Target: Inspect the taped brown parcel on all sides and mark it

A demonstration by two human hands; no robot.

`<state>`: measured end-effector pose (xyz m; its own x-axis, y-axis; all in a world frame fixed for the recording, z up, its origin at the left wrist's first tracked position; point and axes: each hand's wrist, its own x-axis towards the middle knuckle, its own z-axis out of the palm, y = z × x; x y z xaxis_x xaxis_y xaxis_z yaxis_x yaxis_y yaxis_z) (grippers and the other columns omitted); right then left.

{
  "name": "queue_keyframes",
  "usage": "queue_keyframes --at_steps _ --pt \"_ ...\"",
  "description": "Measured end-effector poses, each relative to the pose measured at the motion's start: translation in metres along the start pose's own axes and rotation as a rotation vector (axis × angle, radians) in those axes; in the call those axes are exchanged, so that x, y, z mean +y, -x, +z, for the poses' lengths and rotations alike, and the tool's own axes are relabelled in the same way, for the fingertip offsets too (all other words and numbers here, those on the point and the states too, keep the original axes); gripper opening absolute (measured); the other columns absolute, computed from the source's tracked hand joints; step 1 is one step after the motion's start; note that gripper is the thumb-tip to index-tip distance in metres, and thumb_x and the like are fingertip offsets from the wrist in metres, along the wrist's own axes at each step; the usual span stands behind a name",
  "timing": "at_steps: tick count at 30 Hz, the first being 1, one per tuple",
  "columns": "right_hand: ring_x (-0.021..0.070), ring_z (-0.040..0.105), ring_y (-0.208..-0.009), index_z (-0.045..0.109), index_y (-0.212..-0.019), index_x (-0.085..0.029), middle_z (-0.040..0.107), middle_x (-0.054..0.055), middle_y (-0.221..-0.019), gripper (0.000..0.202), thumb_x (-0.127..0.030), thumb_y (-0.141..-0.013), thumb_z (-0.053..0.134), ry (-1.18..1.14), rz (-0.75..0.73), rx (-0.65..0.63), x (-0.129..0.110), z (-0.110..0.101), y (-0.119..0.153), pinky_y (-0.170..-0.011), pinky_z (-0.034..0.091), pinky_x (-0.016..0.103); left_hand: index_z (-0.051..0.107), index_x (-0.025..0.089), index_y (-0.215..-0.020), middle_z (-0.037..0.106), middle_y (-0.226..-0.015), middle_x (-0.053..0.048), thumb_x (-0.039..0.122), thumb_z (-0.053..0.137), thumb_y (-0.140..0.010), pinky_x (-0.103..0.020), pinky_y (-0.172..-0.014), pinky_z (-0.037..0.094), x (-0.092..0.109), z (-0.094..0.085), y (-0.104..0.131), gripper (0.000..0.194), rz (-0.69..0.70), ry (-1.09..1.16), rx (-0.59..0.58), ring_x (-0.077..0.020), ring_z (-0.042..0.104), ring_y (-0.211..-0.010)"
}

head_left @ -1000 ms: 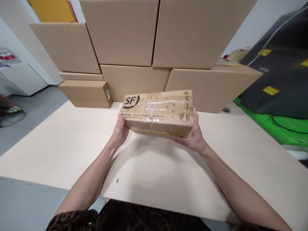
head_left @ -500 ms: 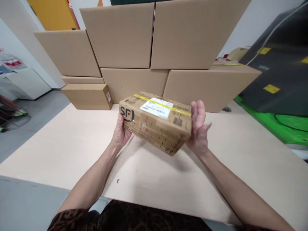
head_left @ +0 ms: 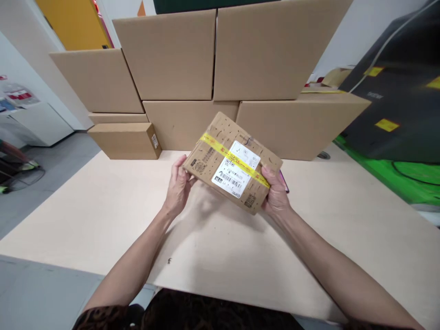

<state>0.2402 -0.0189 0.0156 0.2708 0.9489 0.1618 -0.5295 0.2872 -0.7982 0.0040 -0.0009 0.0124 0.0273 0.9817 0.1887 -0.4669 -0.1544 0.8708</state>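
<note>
A cardboard parcel box is held tilted above the table, its labelled face turned up toward me. Yellow tape runs across that face and over a white shipping label. My left hand grips the box's left corner, some fingers hidden beneath it. At the right end my right hand is closed on the edge, thumb lying on the upper face near the tape's end. A dark, pink-edged thing, perhaps a phone, shows partly behind my right hand; the rest of it is hidden.
Large cardboard boxes stand stacked along the table's far side. A smaller carton sits before them at the left. The pale table lies under my arms. Right of it are a dark covered object and green material.
The parcel has been tipped so its labelled face points more toward me, hiding the printed side. My right hand has gone from flat against the end to gripping with the thumb on top.
</note>
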Motion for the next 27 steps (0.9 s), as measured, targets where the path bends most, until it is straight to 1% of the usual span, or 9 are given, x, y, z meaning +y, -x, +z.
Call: queue_keyframes --at_steps 3,6,8,13,15,18,20,23,27 --pt "0.0344 0.073 -0.132 0.063 -0.14 -0.036 0.078 0.005 -0.133 0.074 -0.049 -0.074 0.094 0.134 -0.186 0.027 0.001 -0.01 0.0 -0.114 0.059 0.062 0.058 0.035 -0.15 0.056 -0.164 -0.013 0.085 0.088 -0.065 -0.066 -0.121 0.049 -0.002 0.001 0.004 0.103 -0.117 0.032 -0.09 -0.0447 0.048 -0.156" --pt "0.0356 0.066 -0.141 0.052 -0.152 -0.042 0.069 0.005 -0.146 0.095 -0.054 -0.069 0.097 0.252 -0.286 -0.046 0.003 -0.021 -0.002 -0.123 0.051 0.064 0.048 0.035 -0.161 0.054 -0.167 -0.014 0.068 0.099 -0.064 -0.065 -0.126 0.045 -0.002 0.001 0.008 0.115 -0.113 0.044 -0.078 -0.0451 0.046 -0.158" --pt "0.0359 0.061 -0.147 0.05 -0.155 -0.045 0.064 0.004 -0.153 0.096 -0.059 -0.071 0.095 0.271 -0.29 -0.088 0.003 -0.021 -0.004 -0.127 0.046 0.064 0.038 0.038 -0.168 0.049 -0.172 -0.013 0.057 0.1 -0.069 -0.063 -0.13 0.041 -0.002 -0.001 0.008 0.118 -0.064 0.038 -0.07 -0.0431 0.043 -0.161" --pt "0.0357 0.049 -0.16 0.068 -0.138 -0.038 0.072 0.005 -0.15 0.066 -0.078 -0.086 0.073 0.107 -0.071 -0.105 -0.003 -0.013 -0.01 -0.126 0.047 0.065 0.02 0.046 -0.174 0.025 -0.186 -0.008 0.05 0.106 -0.061 -0.059 -0.134 0.035 -0.004 -0.012 -0.001 0.141 0.128 -0.113 -0.133 -0.0419 0.025 -0.171" --pt "0.0362 0.053 -0.157 0.074 -0.129 -0.035 0.076 0.006 -0.145 0.063 -0.083 -0.09 0.064 0.035 0.021 -0.113 -0.006 -0.014 -0.015 -0.123 0.05 0.068 0.021 0.047 -0.174 0.023 -0.187 -0.006 0.048 0.103 -0.067 -0.057 -0.135 0.035 -0.004 -0.017 -0.005 0.135 0.152 -0.191 -0.161 -0.0405 0.024 -0.171" --pt "0.0371 0.062 -0.149 0.078 -0.121 -0.033 0.08 0.005 -0.138 0.052 -0.074 -0.092 0.068 -0.014 0.102 -0.062 -0.009 -0.023 -0.023 -0.119 0.053 0.069 0.029 0.046 -0.174 0.026 -0.186 -0.004 0.046 0.099 -0.077 -0.056 -0.134 0.038 -0.004 -0.022 -0.008 0.12 0.121 -0.264 -0.205 -0.0393 0.027 -0.17" --pt "0.0364 0.064 -0.146 0.079 -0.117 -0.032 0.081 0.004 -0.135 0.044 -0.066 -0.089 0.075 -0.018 0.084 0.003 -0.008 -0.028 -0.027 -0.119 0.054 0.067 0.033 0.048 -0.172 0.02 -0.188 -0.003 0.054 0.095 -0.08 -0.058 -0.13 0.044 -0.004 -0.023 -0.009 0.111 0.06 -0.249 -0.235 -0.0412 0.031 -0.169" --pt "0.0346 0.063 -0.147 0.079 -0.116 -0.032 0.08 0.003 -0.135 0.041 -0.06 -0.086 0.079 0.033 -0.055 0.031 -0.005 -0.031 -0.028 -0.123 0.052 0.062 0.043 0.05 -0.167 0.016 -0.188 -0.001 0.084 0.078 -0.08 -0.066 -0.119 0.053 -0.001 -0.023 -0.008 0.1 -0.108 -0.148 -0.26 -0.0474 0.04 -0.163" --pt "0.0344 0.057 -0.153 0.071 -0.141 -0.036 0.074 0.004 -0.148 0.056 -0.061 -0.091 0.076 0.273 -0.297 -0.104 -0.004 -0.035 -0.019 -0.129 0.045 0.061 0.057 0.036 -0.161 0.041 -0.18 -0.009 0.099 0.06 -0.078 -0.066 -0.122 0.048 0.006 -0.016 -0.007 0.104 -0.224 -0.011 -0.257 -0.0488 0.044 -0.16"
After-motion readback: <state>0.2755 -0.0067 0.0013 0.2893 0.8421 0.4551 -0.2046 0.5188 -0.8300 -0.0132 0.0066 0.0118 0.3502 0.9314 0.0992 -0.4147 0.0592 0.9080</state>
